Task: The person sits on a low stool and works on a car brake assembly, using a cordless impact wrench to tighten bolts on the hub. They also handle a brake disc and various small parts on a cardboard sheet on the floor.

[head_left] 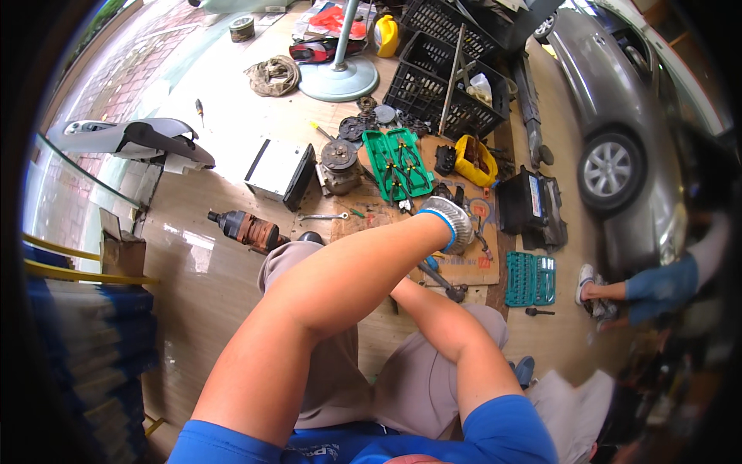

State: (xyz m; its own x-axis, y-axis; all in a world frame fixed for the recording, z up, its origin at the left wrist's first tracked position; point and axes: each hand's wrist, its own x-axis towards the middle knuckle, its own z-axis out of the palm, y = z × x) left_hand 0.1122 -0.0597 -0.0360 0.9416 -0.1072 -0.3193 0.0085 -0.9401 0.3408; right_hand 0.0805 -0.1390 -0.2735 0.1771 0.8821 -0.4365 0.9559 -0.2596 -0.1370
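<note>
My left hand (pixel 452 222), in a whitish glove with a blue cuff, reaches across to the far side of a cardboard sheet (pixel 483 267). Small dark parts (pixel 448 192) lie just beyond it; its fingers are turned away, and whether they grip anything is hidden. My right forearm (pixel 425 317) passes under the left one, which hides my right hand. Close by lies a hammer-like tool (pixel 454 292) with a blue handle. Left of the gloved hand, a green case (pixel 376 147) of pliers lies open beside a greasy round metal machine part (pixel 340 178).
A combination wrench (pixel 323 216) and an orange-brown impact wrench (pixel 247 230) lie left. Right are a cut yellow jug (pixel 473 172), a black battery (pixel 519 203) and a teal socket set (pixel 520 278). Black crates (pixel 413 89) stand ahead, a grey car (pixel 599 85) at right, near another person's leg (pixel 610 291).
</note>
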